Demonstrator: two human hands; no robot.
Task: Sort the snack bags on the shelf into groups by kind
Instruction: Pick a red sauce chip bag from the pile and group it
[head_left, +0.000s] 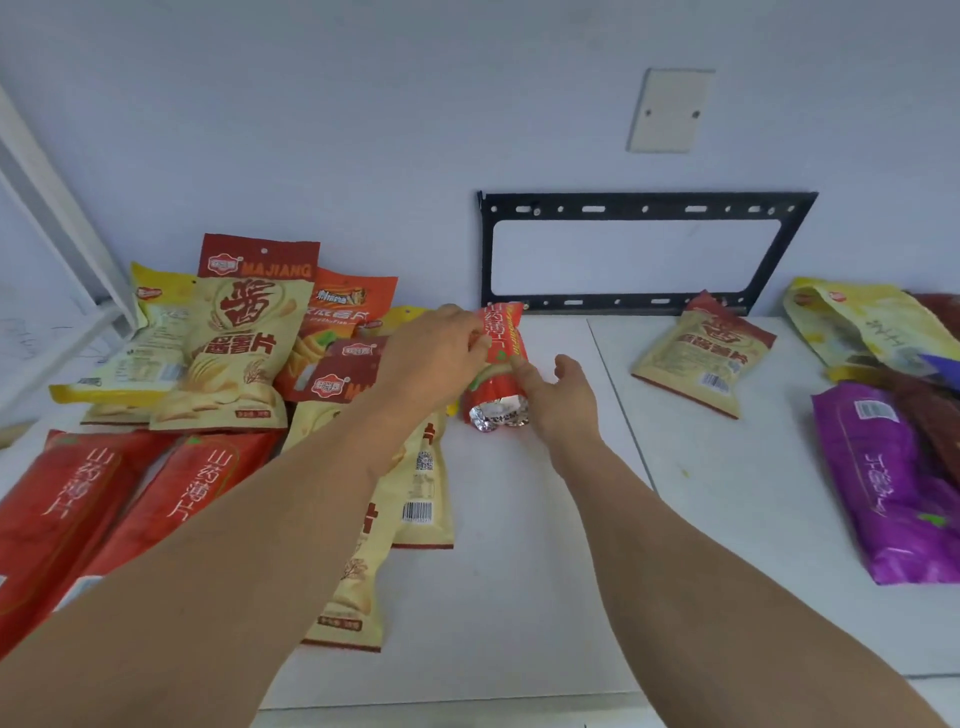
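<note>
Centre of the white shelf (519, 597), close to the back wall: a red snack bag (500, 358) with white characters, standing on end with its silver bottom gusset facing the camera. The left hand (434, 353) has its grip closed on the bag's upper left edge, fingers curled round it. The right hand (558, 397) comes in from the other side, forefinger touching the bag's right flank, the other fingers loosely spread and holding nothing.

Off to the left, two red bags (104, 499) of the same print lie flat side by side near the front. Behind them, a heap of cream-and-red chip bags (234, 353), some leaning on the wall.

To the right, one cream chip bag (701, 358) lies apart, and further right a purple bag (904, 488) and a yellow bag (862, 322). A black metal bracket (639, 208) hangs on the wall behind.
</note>
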